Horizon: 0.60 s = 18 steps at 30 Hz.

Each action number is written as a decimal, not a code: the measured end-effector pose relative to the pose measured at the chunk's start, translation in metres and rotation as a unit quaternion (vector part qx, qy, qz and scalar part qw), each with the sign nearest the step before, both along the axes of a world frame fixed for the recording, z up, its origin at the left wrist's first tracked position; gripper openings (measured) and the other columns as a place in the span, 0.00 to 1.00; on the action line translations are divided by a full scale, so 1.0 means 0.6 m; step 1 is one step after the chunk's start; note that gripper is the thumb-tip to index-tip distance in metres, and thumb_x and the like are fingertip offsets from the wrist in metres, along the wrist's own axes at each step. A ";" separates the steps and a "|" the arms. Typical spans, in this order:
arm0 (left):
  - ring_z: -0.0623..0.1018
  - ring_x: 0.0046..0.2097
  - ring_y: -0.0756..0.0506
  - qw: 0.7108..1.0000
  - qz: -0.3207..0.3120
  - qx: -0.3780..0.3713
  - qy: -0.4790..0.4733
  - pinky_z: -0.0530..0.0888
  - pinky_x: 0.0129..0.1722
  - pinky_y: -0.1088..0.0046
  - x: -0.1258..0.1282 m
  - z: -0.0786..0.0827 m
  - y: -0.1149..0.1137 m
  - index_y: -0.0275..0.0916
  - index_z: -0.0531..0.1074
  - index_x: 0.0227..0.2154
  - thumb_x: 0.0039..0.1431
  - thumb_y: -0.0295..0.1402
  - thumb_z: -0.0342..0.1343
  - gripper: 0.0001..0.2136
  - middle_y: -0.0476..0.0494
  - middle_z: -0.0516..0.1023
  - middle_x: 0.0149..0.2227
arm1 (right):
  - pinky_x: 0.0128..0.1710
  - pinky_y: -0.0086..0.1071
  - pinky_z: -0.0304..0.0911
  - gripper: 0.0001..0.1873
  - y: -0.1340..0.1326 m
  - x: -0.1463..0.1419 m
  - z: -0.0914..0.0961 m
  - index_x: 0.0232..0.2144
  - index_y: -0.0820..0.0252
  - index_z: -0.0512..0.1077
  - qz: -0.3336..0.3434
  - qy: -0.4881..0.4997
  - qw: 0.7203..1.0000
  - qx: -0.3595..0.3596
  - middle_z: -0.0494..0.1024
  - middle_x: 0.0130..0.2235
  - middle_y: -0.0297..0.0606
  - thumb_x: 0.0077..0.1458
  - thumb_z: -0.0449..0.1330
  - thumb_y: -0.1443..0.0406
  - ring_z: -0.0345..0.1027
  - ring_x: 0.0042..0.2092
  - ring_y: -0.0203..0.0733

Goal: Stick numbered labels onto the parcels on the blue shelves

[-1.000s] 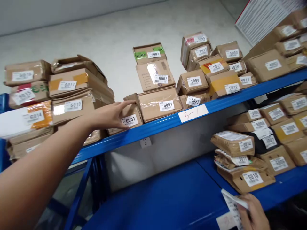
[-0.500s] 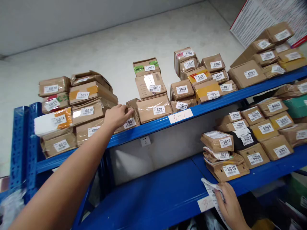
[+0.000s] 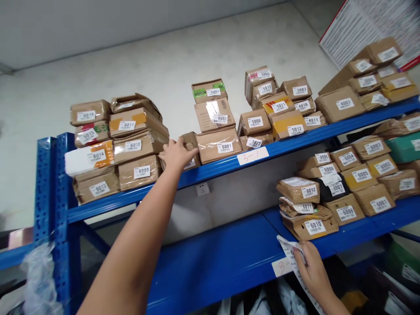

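Observation:
On the upper shelf, my left hand [image 3: 179, 154] rests over a small cardboard box [image 3: 191, 165] whose label it partly covers. Its fingers are spread across the box top, thumb out to the right; the fingertips are partly hidden. Just right of it stands the box labelled 6001 [image 3: 210, 148], with two more stacked above. To its left is the box labelled 6009 [image 3: 126, 174]. Lower right, my right hand [image 3: 315, 267] is closed around a strip of white printed labels [image 3: 300, 273], held in front of the lower shelf's edge.
The blue upper shelf [image 3: 213, 167] carries several stacks of numbered boxes. More parcels, such as the one labelled 6010 [image 3: 298, 227], sit on the right of the lower blue shelf [image 3: 223, 253]. A blue upright [image 3: 46, 183] and plastic wrap [image 3: 42, 275] are at left.
My view has shifted slightly, so the shelves appear further right. My left hand's fingers have spread wider over the small box. My right hand still holds the label strip.

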State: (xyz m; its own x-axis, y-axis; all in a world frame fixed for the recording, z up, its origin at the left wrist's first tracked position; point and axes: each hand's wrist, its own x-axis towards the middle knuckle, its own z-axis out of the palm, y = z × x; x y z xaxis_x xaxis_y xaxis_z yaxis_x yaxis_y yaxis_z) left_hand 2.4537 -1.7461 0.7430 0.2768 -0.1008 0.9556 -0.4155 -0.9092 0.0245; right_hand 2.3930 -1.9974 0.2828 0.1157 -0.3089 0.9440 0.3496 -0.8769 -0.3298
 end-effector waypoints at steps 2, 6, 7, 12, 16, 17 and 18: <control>0.61 0.55 0.26 0.999 -0.004 -0.035 0.009 0.63 0.48 0.40 0.009 0.000 -0.002 0.42 0.68 0.46 0.46 0.55 0.51 0.28 0.28 0.64 0.52 | 0.35 0.42 0.64 0.07 -0.001 0.001 -0.002 0.35 0.58 0.65 -0.003 -0.007 1.000 -0.006 0.70 0.32 0.40 0.62 0.49 0.63 0.66 0.35 0.47; 0.58 0.57 0.21 0.990 0.012 -0.139 0.016 0.63 0.47 0.41 0.026 0.002 -0.004 0.39 0.68 0.47 0.39 0.61 0.52 0.37 0.22 0.56 0.56 | 0.36 0.43 0.65 0.06 -0.003 0.004 -0.006 0.35 0.57 0.65 -0.002 -0.003 1.000 -0.009 0.70 0.33 0.41 0.61 0.50 0.64 0.66 0.36 0.48; 0.56 0.57 0.20 0.988 0.017 -0.153 0.026 0.63 0.47 0.40 0.029 0.003 -0.004 0.38 0.67 0.48 0.37 0.63 0.52 0.40 0.21 0.54 0.58 | 0.37 0.43 0.65 0.05 -0.004 0.005 -0.008 0.36 0.57 0.65 -0.003 -0.002 1.000 -0.008 0.70 0.34 0.41 0.61 0.50 0.64 0.66 0.37 0.48; 0.51 0.60 0.19 0.977 0.021 -0.182 0.108 0.58 0.49 0.37 0.026 0.014 -0.005 0.39 0.61 0.54 0.33 0.65 0.51 0.46 0.21 0.48 0.61 | 0.39 0.44 0.65 0.06 -0.006 0.011 -0.016 0.38 0.58 0.66 0.000 -0.008 1.000 -0.003 0.71 0.36 0.42 0.61 0.50 0.64 0.66 0.40 0.48; 0.55 0.59 0.21 0.965 0.017 -0.218 0.147 0.59 0.50 0.39 0.019 0.017 -0.008 0.40 0.59 0.55 0.30 0.64 0.55 0.48 0.21 0.51 0.59 | 0.41 0.45 0.64 0.07 -0.009 0.018 -0.022 0.38 0.58 0.67 0.014 -0.003 1.000 0.004 0.71 0.36 0.43 0.61 0.50 0.64 0.65 0.41 0.49; 0.56 0.58 0.21 0.964 0.013 -0.227 0.137 0.59 0.50 0.40 0.018 0.016 -0.009 0.39 0.60 0.54 0.28 0.63 0.56 0.48 0.21 0.52 0.58 | 0.41 0.45 0.63 0.08 -0.010 0.020 -0.024 0.38 0.59 0.67 0.015 -0.003 1.000 0.002 0.71 0.37 0.44 0.61 0.50 0.64 0.64 0.41 0.50; 0.57 0.58 0.21 0.965 0.009 -0.233 0.123 0.59 0.51 0.41 0.017 0.015 -0.010 0.39 0.61 0.53 0.27 0.63 0.57 0.48 0.21 0.53 0.58 | 0.42 0.46 0.63 0.08 -0.011 0.021 -0.025 0.39 0.58 0.67 0.014 -0.006 1.000 0.000 0.71 0.37 0.44 0.61 0.50 0.64 0.64 0.42 0.50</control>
